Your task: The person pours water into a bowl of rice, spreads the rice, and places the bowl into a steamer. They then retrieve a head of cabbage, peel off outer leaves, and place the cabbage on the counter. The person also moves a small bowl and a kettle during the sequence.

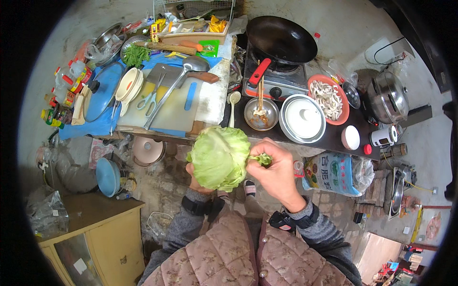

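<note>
A head of green lettuce (220, 159) is held up before me, just off the counter's front edge. My left hand (196, 180) grips it from below and the left side; most of those fingers are hidden behind the leaves. At its right side, my right hand (272, 171) pinches a crumpled piece of lettuce leaf (264, 159) between thumb and curled fingers. Beyond the lettuce lies a pale cutting board (171, 114) bearing a cleaver (166, 75), scissors (152, 96) and a metal ladle (168, 94).
A wok (282, 39) sits on a gas stove (293, 80). Nearby are a metal bowl (266, 123) with chopsticks, a white-lidded pot (302, 118) and a red basin (345, 114) of sliced mushrooms. Below, a printed sack (329, 173) stands right; a yellow cabinet (114, 243) stands left.
</note>
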Motion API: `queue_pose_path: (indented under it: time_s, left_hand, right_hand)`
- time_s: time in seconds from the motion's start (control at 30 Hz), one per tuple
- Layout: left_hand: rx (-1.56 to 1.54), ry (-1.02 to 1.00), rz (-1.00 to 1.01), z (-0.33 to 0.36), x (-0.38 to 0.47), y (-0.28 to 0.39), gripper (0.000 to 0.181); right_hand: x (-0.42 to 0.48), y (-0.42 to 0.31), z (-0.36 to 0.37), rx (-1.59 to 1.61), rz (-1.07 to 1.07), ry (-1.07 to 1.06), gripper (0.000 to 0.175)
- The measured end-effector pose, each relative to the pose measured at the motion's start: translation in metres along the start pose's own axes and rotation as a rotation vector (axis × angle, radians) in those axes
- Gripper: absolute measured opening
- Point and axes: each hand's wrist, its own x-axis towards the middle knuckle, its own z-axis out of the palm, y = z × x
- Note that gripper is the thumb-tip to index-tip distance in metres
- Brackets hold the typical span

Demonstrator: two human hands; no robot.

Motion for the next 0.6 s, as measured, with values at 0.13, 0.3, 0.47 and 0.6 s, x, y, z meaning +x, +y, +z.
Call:
queue_pose_path:
  time_s: [0.13, 0.3, 0.47, 0.6]
  left_hand:
    - [-0.064, 0.056, 0.065, -0.019, 0.010, -0.010, 0.103]
    - [-0.173, 0.051, 0.024, -0.045, 0.011, -0.013, 0.114]
    - [-0.101, -0.043, -0.012, -0.048, 0.008, -0.016, 0.114]
    - [-0.056, -0.026, -0.043, -0.050, 0.004, -0.016, 0.116]
  right_hand:
    - [0.000, 0.003, -0.007, 0.274, 0.283, -0.001, 0.010]
    - [-0.003, -0.004, -0.014, 0.343, 0.447, -0.037, 0.005]
    - [-0.005, -0.008, 0.000, 0.144, 0.221, -0.056, 0.007]
    - [-0.004, -0.003, 0.004, 0.102, 0.140, -0.021, 0.007]
